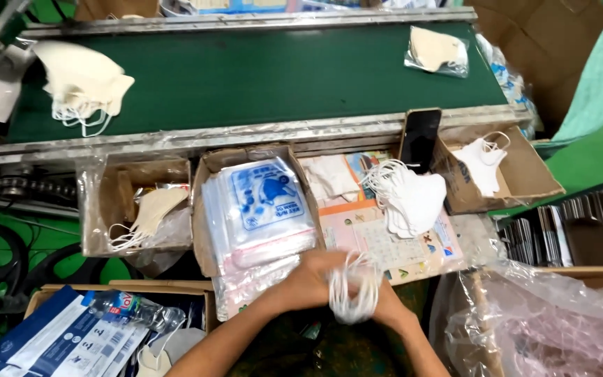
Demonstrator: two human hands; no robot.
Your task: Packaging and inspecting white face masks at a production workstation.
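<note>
Head view: I look down at my two hands meeting low in the middle of the picture, just in front of the table. My left hand is closed around a bunch of white masks, and my right hand is curled against the same bunch from the other side; the loops of their ear straps hang out between my fingers. The motion blurs them, so I cannot tell how many masks I hold.

Just beyond my hands, a cardboard box of clear printed bags stands open, the bags stacked and spilling toward me. To its left another cardboard box holds a few cream masks. To the right, a loose pile of white masks lies on a printed sheet, and behind it a dark phone leans upright against a small box with one white mask inside.

Further back runs a green conveyor belt. A heap of cream masks sits at its left end and a bagged mask near its right end. Crumpled clear plastic fills the lower right corner, and flat blue-and-white packages lie in a box at lower left.
</note>
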